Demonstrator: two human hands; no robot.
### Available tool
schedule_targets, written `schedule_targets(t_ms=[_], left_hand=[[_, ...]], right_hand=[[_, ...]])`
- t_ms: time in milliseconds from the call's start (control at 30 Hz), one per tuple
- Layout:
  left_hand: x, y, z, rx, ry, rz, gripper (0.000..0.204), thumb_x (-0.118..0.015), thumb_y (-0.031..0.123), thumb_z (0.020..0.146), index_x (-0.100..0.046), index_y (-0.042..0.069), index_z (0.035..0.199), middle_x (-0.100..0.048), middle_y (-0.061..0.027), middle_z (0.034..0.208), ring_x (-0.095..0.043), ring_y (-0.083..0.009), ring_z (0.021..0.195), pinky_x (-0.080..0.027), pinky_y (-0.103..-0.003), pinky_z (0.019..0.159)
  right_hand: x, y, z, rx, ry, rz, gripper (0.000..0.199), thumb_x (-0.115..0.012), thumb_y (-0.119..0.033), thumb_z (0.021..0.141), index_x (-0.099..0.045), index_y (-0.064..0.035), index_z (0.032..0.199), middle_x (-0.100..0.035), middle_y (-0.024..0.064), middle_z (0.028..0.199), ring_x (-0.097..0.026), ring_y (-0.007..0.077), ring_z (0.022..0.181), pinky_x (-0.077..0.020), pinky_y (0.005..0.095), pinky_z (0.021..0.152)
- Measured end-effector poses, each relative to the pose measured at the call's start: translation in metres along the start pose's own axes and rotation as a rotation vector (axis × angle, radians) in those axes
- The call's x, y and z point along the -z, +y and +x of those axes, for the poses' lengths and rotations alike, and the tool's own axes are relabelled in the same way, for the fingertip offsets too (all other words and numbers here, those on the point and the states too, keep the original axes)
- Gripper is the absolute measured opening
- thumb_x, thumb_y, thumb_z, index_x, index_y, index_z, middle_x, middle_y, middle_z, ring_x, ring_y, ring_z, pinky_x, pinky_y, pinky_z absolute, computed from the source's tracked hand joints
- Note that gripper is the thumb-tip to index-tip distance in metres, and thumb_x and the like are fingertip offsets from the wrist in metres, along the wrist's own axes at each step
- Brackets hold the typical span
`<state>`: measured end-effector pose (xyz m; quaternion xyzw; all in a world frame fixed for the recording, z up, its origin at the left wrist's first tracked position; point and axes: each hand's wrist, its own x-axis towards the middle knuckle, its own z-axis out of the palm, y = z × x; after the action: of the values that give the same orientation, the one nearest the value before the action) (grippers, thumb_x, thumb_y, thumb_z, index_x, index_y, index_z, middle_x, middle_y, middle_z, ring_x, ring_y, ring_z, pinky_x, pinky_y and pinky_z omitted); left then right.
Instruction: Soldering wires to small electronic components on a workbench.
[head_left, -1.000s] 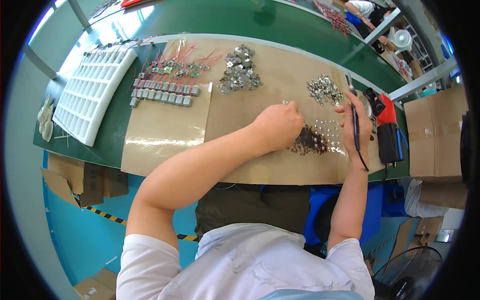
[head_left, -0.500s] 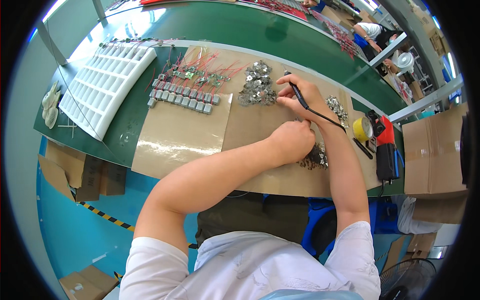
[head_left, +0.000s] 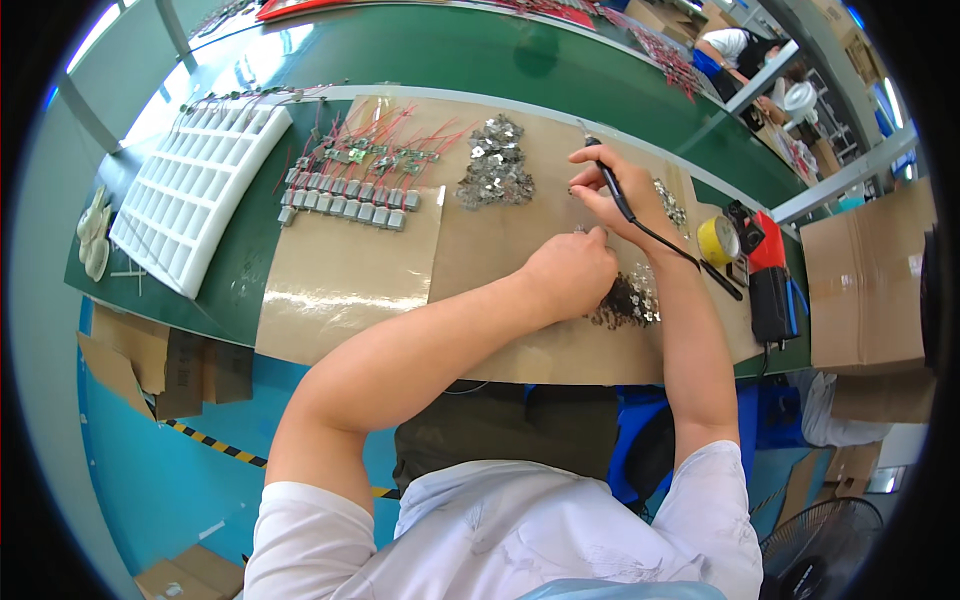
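In the head view, we see the left hand [head_left: 578, 270] curled near the middle of the table, thumb and forefinger pinched together; a small shiny bit shows at their tips, too small for us to name. The right hand [head_left: 622, 190], a little farther off and to the right, grips a black pen-like tool [head_left: 612, 183] between thumb and fingers, its tip pointing far and left. A cord runs from it over the wrist.

Just beside the left hand, on the brown board [head_left: 480, 250], lies a heap of dark small parts [head_left: 630, 305] with bright ones at its right edge. Farther away, we find a pile of flat metal pieces [head_left: 497, 170], and to its left, rows of small grey blocks [head_left: 350, 200] under circuit boards [head_left: 370, 155] with red wires.

At the left stands a white tray [head_left: 232, 205] split into rows of pockets; we cannot tell what they hold. Below the table on the left, a cardboard carton [head_left: 125, 360] has its flap spread, its inside unclear to us. At the right stands a big taped box [head_left: 865, 290], its contents hidden, near a yellow reel [head_left: 718, 240] and a black case [head_left: 772, 310].
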<state>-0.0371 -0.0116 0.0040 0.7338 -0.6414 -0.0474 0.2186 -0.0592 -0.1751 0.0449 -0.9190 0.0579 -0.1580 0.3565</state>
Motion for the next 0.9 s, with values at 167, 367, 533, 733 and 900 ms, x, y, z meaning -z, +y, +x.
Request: schedule_targets(t_ms=[167,367,533,733,900], left_hand=[[-0.002,-0.003,0.0,-0.016,0.04,0.041,0.019,-0.075,0.012,0.078,-0.072,0.001,0.094,-0.067,-0.016,0.102,-0.069,-0.0333,0.1,-0.06,-0.042,0.087],[-0.014,-0.012,0.008,-0.128,0.063,0.138,0.009,-0.072,0.012,0.084,-0.074,0.004,0.087,-0.067,-0.0101,0.094,-0.069,-0.0326,0.096,-0.059,-0.043,0.083],[-0.008,-0.003,-0.001,-0.032,0.255,-0.014,0.016,-0.072,0.019,0.093,-0.074,0.006,0.084,-0.064,-0.0117,0.088,-0.068,-0.0341,0.081,-0.058,-0.043,0.075],[0.012,0.0,0.01,-0.135,0.596,-0.124,0.011,-0.083,0.003,0.082,-0.072,0.002,0.079,-0.064,-0.0096,0.078,-0.062,-0.0222,0.057,-0.049,-0.034,0.049],[0.032,-0.008,0.015,-0.043,0.69,-0.253,0.018,-0.081,0.0,0.087,-0.068,0.001,0.075,-0.057,-0.0026,0.069,-0.049,-0.0066,0.055,-0.035,-0.024,0.048]], right_hand=[[0.029,0.022,-0.038,0.037,0.131,-0.062,0.036,-0.077,-0.002,0.086,-0.069,-0.0097,0.12,-0.077,0.009,0.086,-0.076,0.018,0.077,-0.0596,0.0314,0.073],[0.033,0.04,-0.076,0.13,0.219,-0.06,0.034,-0.078,0.002,0.085,-0.07,-0.007,0.117,-0.074,0.0103,0.085,-0.074,0.0183,0.074,-0.0609,0.0314,0.07],[0.025,0.043,-0.079,0.193,0.262,-0.005,0.034,-0.078,0.003,0.086,-0.07,-0.0063,0.118,-0.073,0.0067,0.084,-0.07,0.0135,0.073,-0.0587,0.0282,0.068],[0.034,0.046,-0.086,0.18,0.295,0.077,0.034,-0.073,0.002,0.084,-0.068,-0.007,0.116,-0.074,0.0116,0.084,-0.075,0.0289,0.076,-0.0594,0.0366,0.069],[0.037,0.054,-0.085,0.187,0.35,0.15,0.034,-0.074,0.0,0.084,-0.069,-0.0068,0.117,-0.074,0.0118,0.085,-0.076,0.0283,0.077,-0.0597,0.036,0.071]])
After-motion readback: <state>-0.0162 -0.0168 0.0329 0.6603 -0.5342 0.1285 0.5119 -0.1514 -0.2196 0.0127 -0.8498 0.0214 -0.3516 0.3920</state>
